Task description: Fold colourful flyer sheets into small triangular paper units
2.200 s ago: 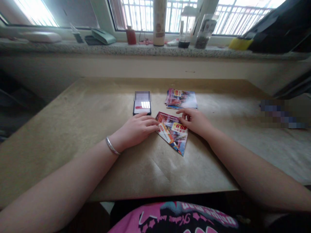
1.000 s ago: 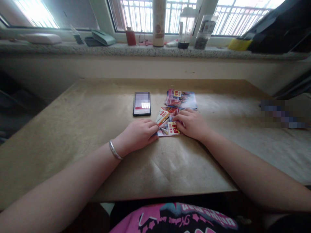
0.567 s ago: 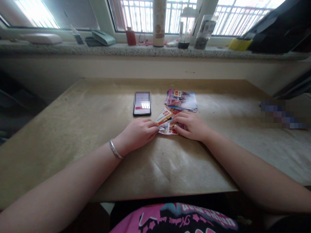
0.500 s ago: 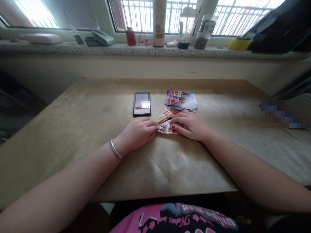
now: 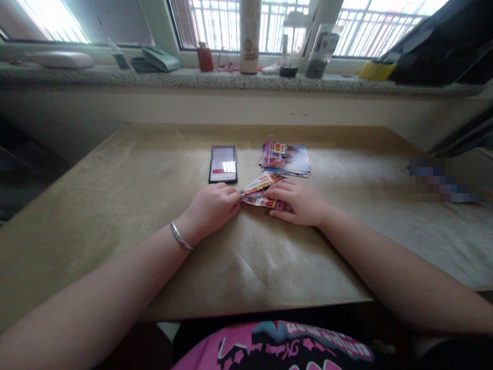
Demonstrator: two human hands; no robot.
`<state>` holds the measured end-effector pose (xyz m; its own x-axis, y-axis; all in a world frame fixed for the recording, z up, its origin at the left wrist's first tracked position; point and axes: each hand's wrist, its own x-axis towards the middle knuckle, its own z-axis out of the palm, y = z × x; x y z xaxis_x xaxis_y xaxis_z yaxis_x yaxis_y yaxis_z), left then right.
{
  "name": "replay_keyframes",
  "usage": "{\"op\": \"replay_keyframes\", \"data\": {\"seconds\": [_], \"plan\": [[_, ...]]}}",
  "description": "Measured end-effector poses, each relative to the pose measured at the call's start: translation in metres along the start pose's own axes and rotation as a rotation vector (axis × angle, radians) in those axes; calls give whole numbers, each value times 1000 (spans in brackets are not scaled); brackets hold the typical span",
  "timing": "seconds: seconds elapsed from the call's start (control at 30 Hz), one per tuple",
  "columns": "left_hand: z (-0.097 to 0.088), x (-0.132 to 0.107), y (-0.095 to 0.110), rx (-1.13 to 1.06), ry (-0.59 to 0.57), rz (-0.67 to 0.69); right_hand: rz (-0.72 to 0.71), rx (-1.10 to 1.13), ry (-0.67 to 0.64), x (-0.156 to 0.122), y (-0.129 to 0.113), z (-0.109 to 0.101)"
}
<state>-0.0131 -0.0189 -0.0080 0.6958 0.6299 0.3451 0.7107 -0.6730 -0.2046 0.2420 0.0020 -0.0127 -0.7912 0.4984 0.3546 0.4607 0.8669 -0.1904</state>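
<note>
A colourful printed paper flyer (image 5: 256, 199), folded to a narrow point at its left end, lies on the table between my hands. My left hand (image 5: 215, 208) is closed, its thumb and fingertips pinching that pointed end. A silver bangle (image 5: 180, 236) circles the left wrist. Over the flyer's right part rests my right hand (image 5: 300, 203), fingers stretched out and thumb apart, covering some of the paper. Just behind the flyer sits a stack of similar printed flyers (image 5: 288, 158). A phone (image 5: 223, 172) with a lit screen lies beyond my left hand.
The table (image 5: 115, 205) has a tan cover. A blurred, bluish object (image 5: 442, 182) lies at its right. Along the windowsill (image 5: 215, 78) stand a red bottle (image 5: 205, 57), a tall cylinder (image 5: 249, 41), clear containers (image 5: 318, 54), a green case (image 5: 162, 59) and a dark bag (image 5: 427, 51).
The flyer's folded layers have shifted under my hands, with its upper flap lying flatter and differently turned. My left hand still pinches the point; my right fingers have slid slightly over the paper.
</note>
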Motion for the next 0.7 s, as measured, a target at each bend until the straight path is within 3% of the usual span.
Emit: {"op": "replay_keyframes", "data": {"seconds": [0.23, 0.4, 0.53, 0.7], "plan": [[3, -1, 0, -85, -5, 84, -9, 23, -3, -2, 5, 5], [4, -1, 2, -139, -3, 102, 80, 147, 24, -5, 8, 1], [7, -3, 2, -187, 0, 132, 201, 243, 1, -7, 11, -3], [10, -3, 1, -241, 2, 181, 456, 319, -50, -10, 12, -4]]}}
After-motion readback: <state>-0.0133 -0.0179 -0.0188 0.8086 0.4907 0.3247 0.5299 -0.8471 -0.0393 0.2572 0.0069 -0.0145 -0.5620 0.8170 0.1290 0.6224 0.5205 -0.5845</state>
